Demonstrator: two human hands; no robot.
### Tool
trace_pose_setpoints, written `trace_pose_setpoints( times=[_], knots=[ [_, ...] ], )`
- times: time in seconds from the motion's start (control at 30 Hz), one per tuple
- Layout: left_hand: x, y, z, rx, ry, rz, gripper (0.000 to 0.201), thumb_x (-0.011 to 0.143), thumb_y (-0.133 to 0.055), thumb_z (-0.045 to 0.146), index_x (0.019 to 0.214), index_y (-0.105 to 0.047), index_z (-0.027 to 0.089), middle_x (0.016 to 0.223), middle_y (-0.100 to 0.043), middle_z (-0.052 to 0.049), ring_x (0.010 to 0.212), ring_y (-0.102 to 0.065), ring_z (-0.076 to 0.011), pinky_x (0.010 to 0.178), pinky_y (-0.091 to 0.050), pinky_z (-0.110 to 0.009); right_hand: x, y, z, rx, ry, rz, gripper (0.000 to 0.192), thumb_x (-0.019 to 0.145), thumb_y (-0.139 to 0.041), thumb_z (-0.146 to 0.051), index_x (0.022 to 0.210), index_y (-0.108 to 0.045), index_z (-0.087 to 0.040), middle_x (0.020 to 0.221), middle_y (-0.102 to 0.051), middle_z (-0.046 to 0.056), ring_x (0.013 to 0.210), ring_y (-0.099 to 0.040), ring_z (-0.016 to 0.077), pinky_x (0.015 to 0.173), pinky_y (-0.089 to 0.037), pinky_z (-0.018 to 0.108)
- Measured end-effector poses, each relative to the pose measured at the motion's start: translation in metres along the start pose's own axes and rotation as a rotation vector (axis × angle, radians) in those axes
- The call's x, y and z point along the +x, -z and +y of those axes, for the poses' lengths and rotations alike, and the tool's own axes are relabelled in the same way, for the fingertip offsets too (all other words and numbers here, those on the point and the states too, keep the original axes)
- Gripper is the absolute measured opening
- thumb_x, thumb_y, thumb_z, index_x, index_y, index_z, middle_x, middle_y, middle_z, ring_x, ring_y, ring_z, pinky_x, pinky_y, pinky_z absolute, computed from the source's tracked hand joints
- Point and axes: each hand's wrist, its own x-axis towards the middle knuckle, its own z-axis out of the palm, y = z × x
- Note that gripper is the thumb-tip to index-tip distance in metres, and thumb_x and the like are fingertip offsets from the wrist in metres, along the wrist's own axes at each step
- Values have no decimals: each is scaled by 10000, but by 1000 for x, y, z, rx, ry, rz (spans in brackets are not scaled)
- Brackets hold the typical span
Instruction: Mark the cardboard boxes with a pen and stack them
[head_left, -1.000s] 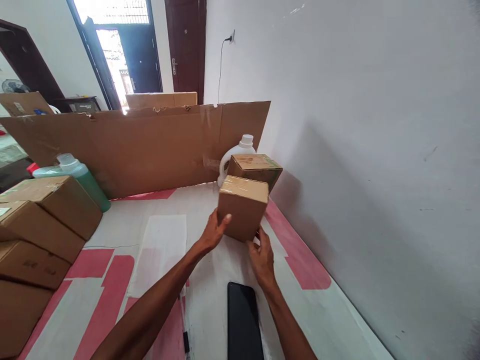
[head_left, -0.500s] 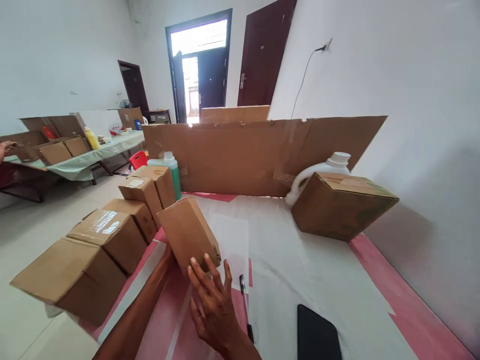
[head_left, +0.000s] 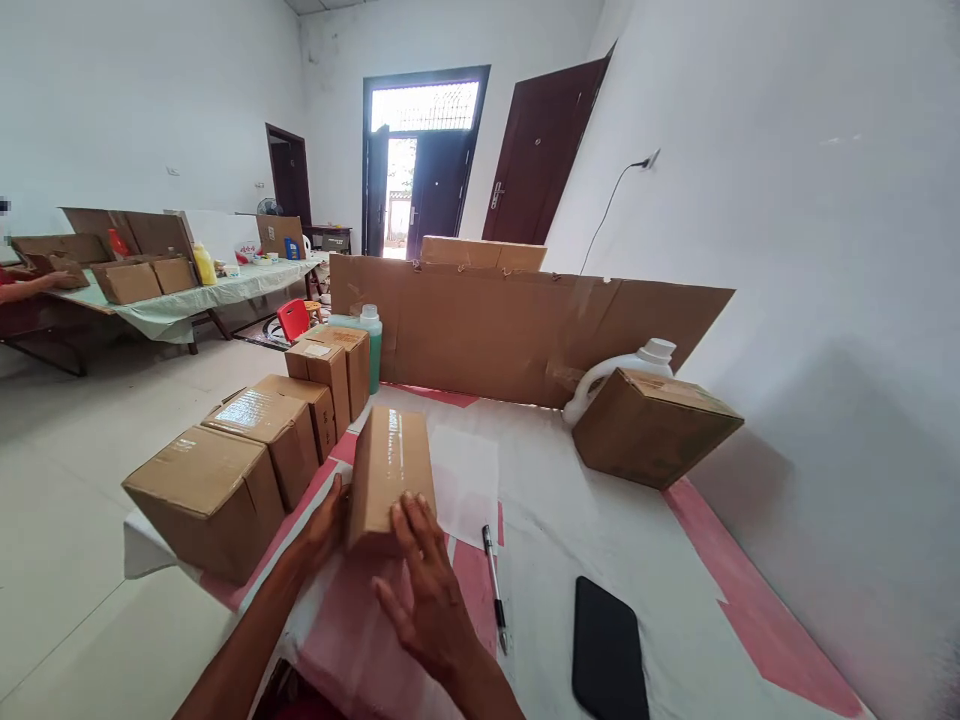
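**Right hand rests on a taped cardboard box at the counter**

The cardboard box is at the left part of the counter, over its pink-and-white cover, with a strip of clear tape shining along its top. Whether its underside touches the cover cannot be told. The right hand is spread, its fingertips on the near end of the box's top and its thumb held apart. The left hand is against or just beside the box's left side; its fingers are partly hidden, so how firmly it grips cannot be told.

Left of the box, a row of other boxes runs along the counter's edge toward a bottle of green liquid. A white sheet lies just right of the box, with a pen nearer and a black phone farther right. A white jug stands behind a larger box, near an upright cardboard panel at the back.
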Motion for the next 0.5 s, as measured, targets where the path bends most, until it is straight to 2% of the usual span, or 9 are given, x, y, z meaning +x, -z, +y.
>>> trace_pose_setpoints(
  times=[0.1,0.17,0.23,0.37,0.5],
  knots=[
    [-11,9,1,14,76,16,656,949,-509,722,1279,-657,175,1221,-706,-153,1105,-698,-282,916,-579,-459,11,5,19,126,-132,58,746,984,-570,-269,1649,-235,-314,1677,-365,104,1558,-331,291,1219,-400,570],
    [-19,10,4,27,84,27,788,874,-480,840,1311,-656,209,1199,-725,-146,1103,-706,-279,887,-577,-417,16,7,30,203,-219,79,640,1007,-532,-296,1615,-331,-314,1637,-429,95,1532,-382,269,1233,-383,547],
    [-27,6,12,69,38,21,816,865,-488,844,1392,-611,234,1207,-727,-122,1049,-713,-251,841,-568,-370,19,9,37,290,-363,124,580,1020,-511,-375,1582,-398,-282,1599,-480,105,1493,-441,271,1219,-401,536],
    [-34,-14,29,283,-118,-31,811,933,-440,780,1478,-553,190,1171,-719,-126,905,-687,-219,781,-532,-345,21,20,41,454,-610,201,566,1008,-489,-543,1474,-529,-223,1489,-601,133,1362,-577,298,1094,-519,499],
    [-31,-35,38,492,-256,-41,721,941,-507,709,1464,-584,219,1307,-663,-136,1092,-651,-275,955,-515,-417,25,36,44,491,-753,251,646,952,-516,-644,1420,-559,-201,1352,-694,149,1242,-654,326,1032,-547,494]
  ],
)
